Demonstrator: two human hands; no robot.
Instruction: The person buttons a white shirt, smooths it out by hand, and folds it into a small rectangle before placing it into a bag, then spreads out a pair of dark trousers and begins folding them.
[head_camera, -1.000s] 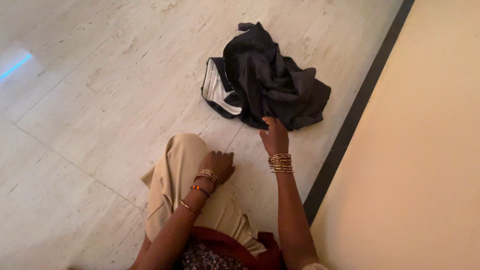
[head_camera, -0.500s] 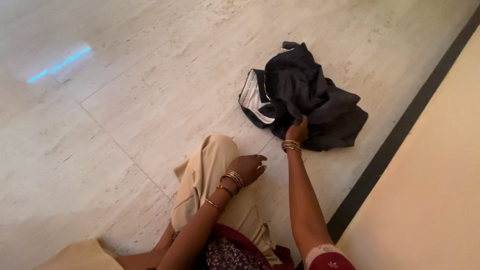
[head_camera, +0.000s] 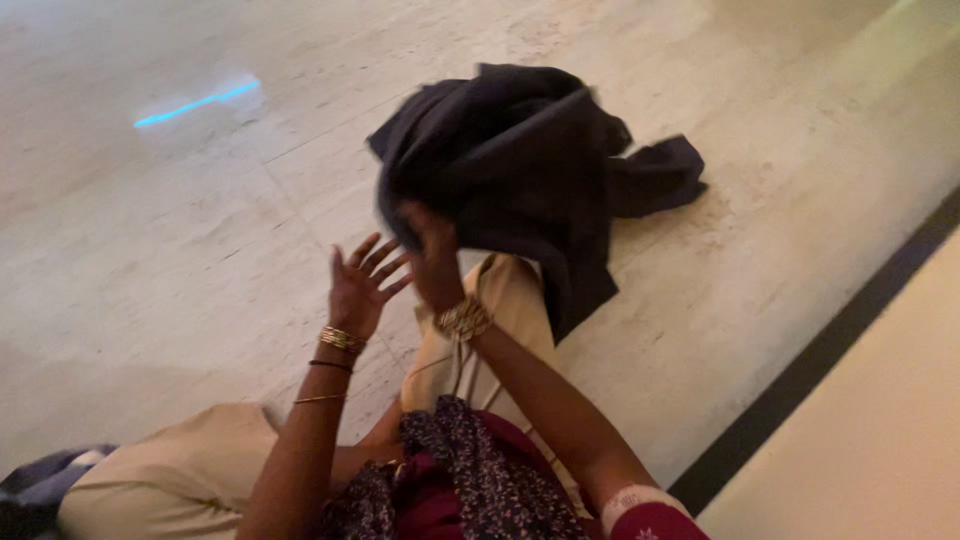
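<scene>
Pale marble-look tiled floor (head_camera: 180, 250) fills most of the view, with a dark border strip (head_camera: 830, 360) running diagonally at right against a cream wall (head_camera: 880, 470). A thin blue streak of light (head_camera: 195, 103) lies on the tiles at upper left; probably a reflection, too blurred to say.

Person sits on the floor, beige trouser leg (head_camera: 500, 310) bent up in front and the other knee (head_camera: 170, 470) out to the left, so the lap area is the working space. Dark red patterned top (head_camera: 470, 480) shows at bottom centre.

Dark charcoal crumpled cloth garment (head_camera: 510, 160) is raised off the floor above the bent leg, bunched at the grip and hanging down in loose folds; one end (head_camera: 655, 175) trails right, seemingly touching the tiles. It hangs that way because it is gripped at a single point near its left edge.

Right hand (head_camera: 430, 255) is closed around a fold of the garment, fingers buried in the fabric, wrist with gold bangles (head_camera: 462, 318) just below. The arm crosses over the leg to lift the garment.

Left hand (head_camera: 362, 285) is empty, palm up, fingers spread wide, just beside the right hand and close under the garment edge but not touching it. Thin gold bangles (head_camera: 340, 340) sit on that wrist.

A bluish-grey bit of fabric (head_camera: 40, 480) lies at the bottom left corner, well apart from both hands.
</scene>
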